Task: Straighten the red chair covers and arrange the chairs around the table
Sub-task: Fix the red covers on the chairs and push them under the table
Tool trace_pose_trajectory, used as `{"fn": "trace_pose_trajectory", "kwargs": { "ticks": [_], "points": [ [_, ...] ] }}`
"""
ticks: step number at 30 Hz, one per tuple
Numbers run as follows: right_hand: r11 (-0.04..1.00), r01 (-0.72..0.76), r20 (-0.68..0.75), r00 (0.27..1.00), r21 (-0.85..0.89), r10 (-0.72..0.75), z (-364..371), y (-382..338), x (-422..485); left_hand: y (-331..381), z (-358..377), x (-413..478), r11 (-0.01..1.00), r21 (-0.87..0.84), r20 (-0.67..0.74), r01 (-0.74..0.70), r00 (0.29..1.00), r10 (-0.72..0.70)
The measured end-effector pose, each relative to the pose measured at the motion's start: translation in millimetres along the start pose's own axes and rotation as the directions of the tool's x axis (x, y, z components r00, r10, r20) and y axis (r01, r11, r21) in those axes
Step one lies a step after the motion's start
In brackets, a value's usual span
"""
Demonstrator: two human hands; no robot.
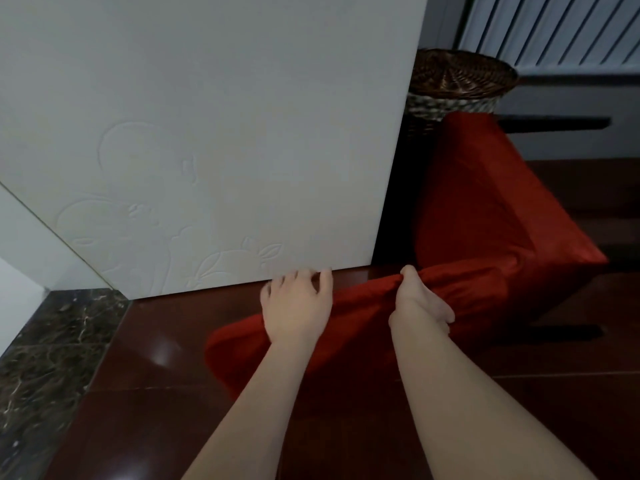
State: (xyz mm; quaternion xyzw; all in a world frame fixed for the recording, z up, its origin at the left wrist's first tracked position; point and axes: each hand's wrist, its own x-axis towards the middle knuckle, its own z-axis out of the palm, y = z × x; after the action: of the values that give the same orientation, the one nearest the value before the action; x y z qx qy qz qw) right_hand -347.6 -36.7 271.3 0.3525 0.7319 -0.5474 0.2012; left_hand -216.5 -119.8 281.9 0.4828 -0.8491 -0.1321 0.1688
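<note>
White embossed tablecloth (207, 133) hangs left. Left hand (298, 306), fingers spread, rests on top edge of near red fabric chair cover (363, 306). Right hand (420, 299) pinches its bunched fold. Second red-covered chair (485, 209) sits right, by table. Straightening looks early; arranging remains.

No words, labels, brands, numbers or signs can be read anywhere in this view. The only marking is an embossed leaf-and-flower relief on the white wall panel (207, 140), and it carries no lettering.
</note>
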Motion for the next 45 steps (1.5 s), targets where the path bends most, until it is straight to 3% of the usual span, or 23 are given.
{"fn": "trace_pose_trajectory", "kwargs": {
  "ticks": [2, 5, 10, 13, 16, 17, 19, 21, 22, 25, 27, 33, 45],
  "points": [
    [0.998, 0.032, -0.032, 0.999, -0.049, -0.033, 2, 1, 4, 0, 12, -5, 0.990, 0.142, 0.116, -0.022, 0.993, 0.005],
    [0.995, 0.059, -0.043, 0.997, -0.075, -0.062, 1, 6, 8, 0, 17, -12, 0.981, 0.183, 0.072, -0.057, 0.996, 0.045],
    [0.988, 0.123, 0.170, 0.980, -0.094, -0.106, -24, 16, 7, 0, 18, -11, 0.979, 0.195, 0.042, -0.057, 0.998, 0.049],
    [0.975, 0.223, 0.432, 0.878, 0.013, -0.207, -52, 42, -7, 0, 18, -12, 0.982, 0.179, 0.043, -0.056, 0.998, 0.049],
    [0.903, 0.429, 0.620, 0.702, 0.025, -0.351, -65, 42, -29, -1, 19, -11, 0.984, 0.169, 0.048, -0.057, 0.998, 0.050],
    [0.831, 0.552, 0.615, 0.632, 0.072, -0.472, -63, 32, -31, -1, 19, -11, 0.984, 0.165, 0.048, -0.060, 0.997, 0.052],
    [0.564, 0.822, 0.536, 0.444, 0.075, -0.718, -53, 0, -30, -2, 18, -11, 0.986, 0.159, 0.050, -0.057, 0.998, 0.050],
    [0.252, 0.961, 0.533, 0.273, -0.114, -0.801, -42, -27, -19, -2, 18, -12, 0.988, 0.150, 0.044, -0.047, 0.998, 0.041],
    [0.107, 0.968, 0.580, 0.223, -0.228, -0.784, -36, -33, -9, -1, 17, -12, 0.988, 0.147, 0.043, -0.043, 0.998, 0.037],
    [-0.305, 0.821, 0.738, 0.193, -0.482, -0.646, -23, -18, 16, -1, 17, -10, 0.990, 0.138, 0.060, -0.039, 0.998, 0.031],
    [-0.405, 0.767, 0.752, 0.149, -0.498, -0.642, -16, -13, 22, -1, 17, -9, 0.991, 0.128, 0.058, -0.037, 0.998, 0.029],
    [-0.512, 0.725, 0.809, 0.107, -0.461, -0.577, -15, -27, 28, -1, 17, -8, 0.988, 0.149, 0.066, -0.043, 0.997, 0.034],
    [-0.426, 0.728, 0.772, 0.219, -0.536, -0.597, -12, -12, 15, -14, 17, -2, 0.972, 0.191, 0.057, -0.140, 0.990, 0.131]
  ]
}}
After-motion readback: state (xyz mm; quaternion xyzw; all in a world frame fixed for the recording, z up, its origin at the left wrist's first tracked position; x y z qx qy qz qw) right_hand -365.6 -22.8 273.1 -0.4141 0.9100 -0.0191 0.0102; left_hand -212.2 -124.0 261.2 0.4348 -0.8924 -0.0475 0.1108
